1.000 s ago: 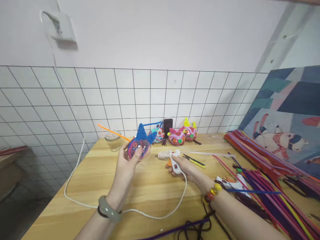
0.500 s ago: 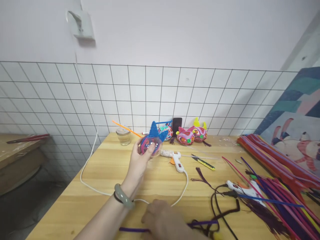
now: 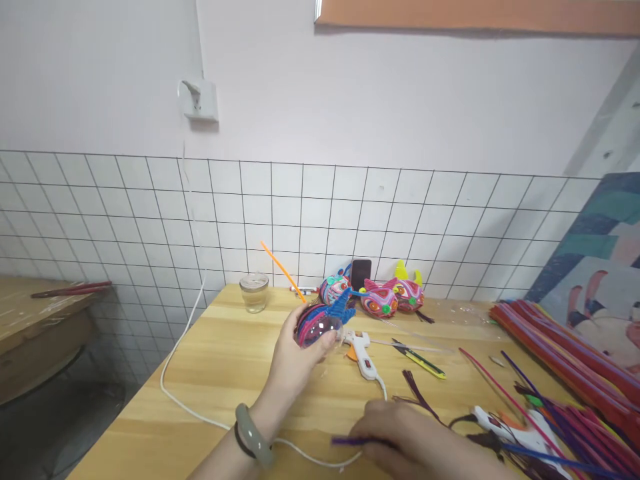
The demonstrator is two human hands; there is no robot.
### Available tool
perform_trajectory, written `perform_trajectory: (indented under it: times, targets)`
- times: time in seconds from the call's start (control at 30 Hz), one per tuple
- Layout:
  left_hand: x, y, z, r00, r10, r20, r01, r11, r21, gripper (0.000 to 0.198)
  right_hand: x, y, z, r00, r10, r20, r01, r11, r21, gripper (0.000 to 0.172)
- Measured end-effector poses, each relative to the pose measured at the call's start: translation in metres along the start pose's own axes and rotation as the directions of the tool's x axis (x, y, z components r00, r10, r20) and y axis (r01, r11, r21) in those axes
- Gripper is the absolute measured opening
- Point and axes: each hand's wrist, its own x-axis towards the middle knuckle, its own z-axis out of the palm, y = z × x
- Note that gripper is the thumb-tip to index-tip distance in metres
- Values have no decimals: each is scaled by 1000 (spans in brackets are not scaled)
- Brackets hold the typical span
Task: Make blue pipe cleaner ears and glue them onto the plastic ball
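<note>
My left hand [image 3: 295, 357] is closed around a clear plastic ball [image 3: 320, 328] partly covered in blue and pink pipe cleaner, with blue pointed ears [image 3: 342, 308] on its right side. An orange pipe cleaner [image 3: 283, 270] sticks up from behind the ball. Lower right, my right hand [image 3: 395, 433] has its fingers closed on a purple pipe cleaner [image 3: 347, 441], one end of which pokes out leftward. Just beyond the ball a white glue gun [image 3: 364, 357] lies on its side, its nozzle partly behind the ball.
Finished balls with ears, one pink [image 3: 379, 300] and one blue [image 3: 334, 289], sit by the wall near a phone [image 3: 361, 273]. A glass jar [image 3: 254, 293] stands at back left. A yellow cutter [image 3: 419, 360], a second glue gun [image 3: 520, 430] and bundled pipe cleaners [image 3: 555, 353] lie right.
My right hand has moved right and lifted with the purple pipe cleaner. My left hand has turned the ball so its ears point right. The camera view has tilted up.
</note>
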Motion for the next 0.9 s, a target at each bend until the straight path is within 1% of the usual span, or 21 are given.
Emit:
perform_trajectory:
  times: [0.03, 0.07, 0.1, 0.13, 0.2, 0.27, 0.37, 0.47, 0.57, 0.67, 0.8, 0.9]
  targets:
    - [-1, -2, 2, 1000, 20, 8, -20, 999, 33, 63, 1, -12, -30, 999, 20, -39, -20, 1000, 9, 21]
    - [-3, -4, 3, 999, 43, 11, -44, 997, 70, 62, 1, -22, -52, 997, 28, -75, -27, 999, 19, 20]
    - [-4, -6, 5, 998, 66, 13, -67, 992, 108, 62, 0, -28, -66, 992, 50, -117, -50, 999, 5, 26]
    - [-5, -8, 6, 996, 84, 27, -87, 986, 143, 61, -1, -31, -73, 989, 55, -135, -58, 998, -18, 33]
    - [-8, -11, 9, 992, 104, 77, -117, 974, 193, 59, -2, -29, -74, 983, 64, -173, -76, 995, -66, 41]
    - [-10, -13, 11, 986, 100, 130, -127, 969, 212, 57, -1, -22, -70, 971, 75, -225, -98, 991, -93, 40]
    - [-14, -14, 15, 981, 64, 182, -105, 969, 225, 59, 1, -15, -69, 956, 88, -280, -106, 993, -51, 30]
    - [-17, -13, 19, 975, 27, 221, -79, 970, 229, 59, 1, -11, -72, 936, 146, -320, -147, 989, 21, 20]
    - [-20, -12, 22, 969, -6, 247, -42, 981, 188, 60, 0, -9, -70, 905, 185, -384, -202, 979, -4, 15]
    - [-21, -13, 23, 959, -12, 282, -25, 991, 130, 58, 2, -8, -65, 894, 119, -432, -169, 983, -78, 14]
    - [-22, -16, 23, 947, 18, 321, -53, 994, 101, 56, 6, -8, -58, 885, -3, -466, -102, 974, -200, 17]
    - [-24, -17, 23, 945, 21, 328, -55, 994, 94, 56, 7, -8, -55, 863, -38, -503, -114, 956, -269, 19]
